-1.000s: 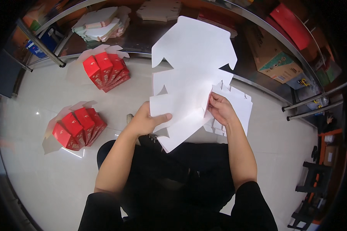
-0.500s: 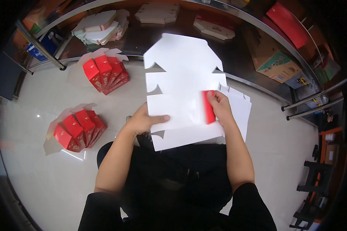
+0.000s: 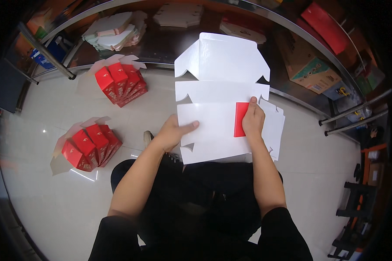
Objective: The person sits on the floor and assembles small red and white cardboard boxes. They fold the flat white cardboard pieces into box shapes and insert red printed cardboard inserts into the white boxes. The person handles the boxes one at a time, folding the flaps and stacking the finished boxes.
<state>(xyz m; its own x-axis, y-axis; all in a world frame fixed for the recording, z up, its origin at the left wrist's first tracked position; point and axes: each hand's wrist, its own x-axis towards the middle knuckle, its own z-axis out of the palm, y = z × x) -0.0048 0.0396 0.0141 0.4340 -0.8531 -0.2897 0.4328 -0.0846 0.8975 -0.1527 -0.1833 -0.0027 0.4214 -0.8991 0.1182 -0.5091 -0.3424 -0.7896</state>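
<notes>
A flat box blank (image 3: 211, 124), white on its upper face and notched along its sides, lies over my lap with its crease lines showing. My left hand (image 3: 173, 132) is closed on its left edge, thumb on top and fingers hidden underneath. At the right edge a narrow red flap (image 3: 239, 124) is folded inward over the white face. My right hand (image 3: 254, 121) is closed on that flap, thumb pointing up along it; its other fingers are partly hidden. Another white blank (image 3: 275, 126) shows from beneath on the right.
Two fanned groups of red boxes with raised flaps stand on the floor at left, the farther group (image 3: 122, 82) and the nearer group (image 3: 91, 145). Ahead runs a metal shelf with stacked blanks (image 3: 117, 32) and a brown carton (image 3: 311, 74). A black stool (image 3: 357, 198) is at far right.
The upper blank has shifted right and turned straighter, with my left hand moving right along with it. The red flap, tilted and blurred before, now lies more upright and shows wider. My right thumb has moved up.
</notes>
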